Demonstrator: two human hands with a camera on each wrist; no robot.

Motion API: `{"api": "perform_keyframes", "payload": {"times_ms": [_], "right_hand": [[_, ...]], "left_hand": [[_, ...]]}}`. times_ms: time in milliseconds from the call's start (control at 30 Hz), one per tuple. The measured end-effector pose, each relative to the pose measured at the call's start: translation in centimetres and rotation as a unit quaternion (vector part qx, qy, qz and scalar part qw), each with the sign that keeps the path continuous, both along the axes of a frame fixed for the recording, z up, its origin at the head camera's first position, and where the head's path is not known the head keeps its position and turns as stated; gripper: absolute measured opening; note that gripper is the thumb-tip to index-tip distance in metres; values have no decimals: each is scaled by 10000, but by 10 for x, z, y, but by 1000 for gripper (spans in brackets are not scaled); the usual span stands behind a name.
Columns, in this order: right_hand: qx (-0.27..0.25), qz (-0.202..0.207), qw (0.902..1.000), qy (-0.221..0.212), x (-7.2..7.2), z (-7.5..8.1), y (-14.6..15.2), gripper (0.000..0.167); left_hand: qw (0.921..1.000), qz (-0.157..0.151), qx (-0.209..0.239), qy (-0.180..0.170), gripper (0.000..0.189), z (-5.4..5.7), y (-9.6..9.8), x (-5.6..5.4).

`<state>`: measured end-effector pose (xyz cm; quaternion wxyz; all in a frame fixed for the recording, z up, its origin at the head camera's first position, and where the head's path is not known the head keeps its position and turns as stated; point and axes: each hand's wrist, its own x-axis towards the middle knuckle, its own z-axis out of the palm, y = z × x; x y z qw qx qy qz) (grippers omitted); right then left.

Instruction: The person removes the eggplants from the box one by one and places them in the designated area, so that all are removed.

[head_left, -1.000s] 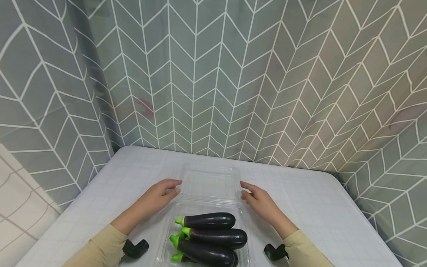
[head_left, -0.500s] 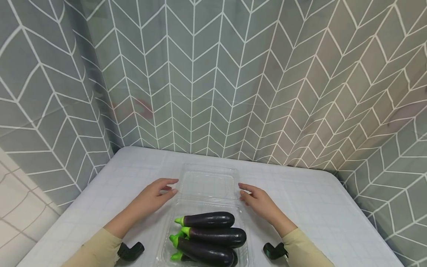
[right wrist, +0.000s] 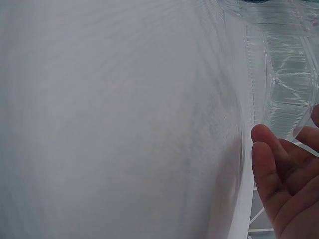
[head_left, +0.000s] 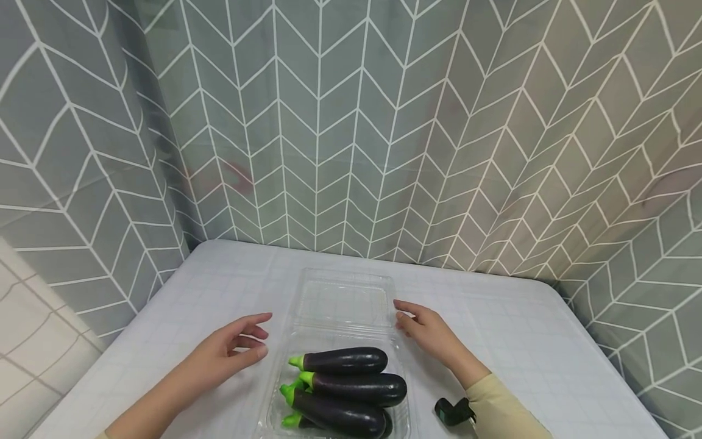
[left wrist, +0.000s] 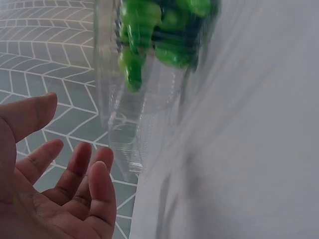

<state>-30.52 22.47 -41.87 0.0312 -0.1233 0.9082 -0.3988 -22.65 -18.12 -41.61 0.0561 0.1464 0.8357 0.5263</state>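
Observation:
Several dark purple eggplants (head_left: 351,390) with green stems lie piled in the base of a clear plastic clamshell box (head_left: 274,396). Its lid (head_left: 344,302) is folded back flat, away from the person. To the left of the box, my left hand (head_left: 225,350) hovers with loosely bent fingers and nothing in them. The left wrist view shows that hand (left wrist: 65,184) apart from the box, with blurred stems (left wrist: 139,30) above it. My right hand (head_left: 430,332) is beside the lid's right edge, fingers relaxed; whether the fingertips touch the plastic, I cannot tell.
A white cloth covers the table (head_left: 493,329). Behind and at both sides hangs a grey curtain (head_left: 340,122) with white chevron lines. A small black device (head_left: 454,413) is near the right sleeve (head_left: 501,405). Pale tiles (head_left: 38,329) show at lower left.
My left hand has drawn back from the lid's left side, moving left and toward the person, its fingers spreading. My right hand, the box and the eggplants stay about where they were.

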Motion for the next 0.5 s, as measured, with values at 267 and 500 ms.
{"api": "perform_keyframes", "payload": {"times_ms": [267,500], "right_hand": [[49,-36,10000,46,3,4,3,42],[115,-55,9999,12,4,3,0,47]], "left_hand": [[9972,-573,318,-360,61,-4,0,25],[9897,-1197,533,-577,60,-17,-5,27]]}}
